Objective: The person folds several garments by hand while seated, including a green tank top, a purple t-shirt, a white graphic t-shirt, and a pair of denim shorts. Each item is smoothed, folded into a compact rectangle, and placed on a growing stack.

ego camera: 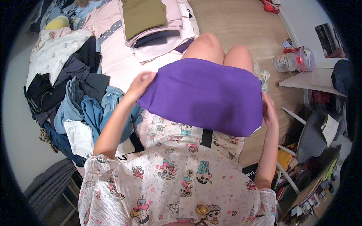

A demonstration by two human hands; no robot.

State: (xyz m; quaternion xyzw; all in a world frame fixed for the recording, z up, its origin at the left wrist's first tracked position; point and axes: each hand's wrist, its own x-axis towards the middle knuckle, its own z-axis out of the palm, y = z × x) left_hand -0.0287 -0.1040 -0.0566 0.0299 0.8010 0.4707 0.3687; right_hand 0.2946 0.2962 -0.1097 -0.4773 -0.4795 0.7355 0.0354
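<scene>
A purple cloth garment, folded into a wide flat shape, lies across my lap over my thighs. At its left edge is my left hand, the thumb on top of the cloth and the other fingers partly hidden. My right hand rests against the garment's right edge; whether it grips the cloth is hard to tell. A dark strap or strip shows below the garment's lower edge. On the bed beyond my knees stands a stack of folded clothes, an olive one on top.
A heap of loose clothes, with blue denim and black pieces, covers the bed's left side. At the right are a gray chair, a white table edge and a clear plastic container. Slippers lie on the wooden floor.
</scene>
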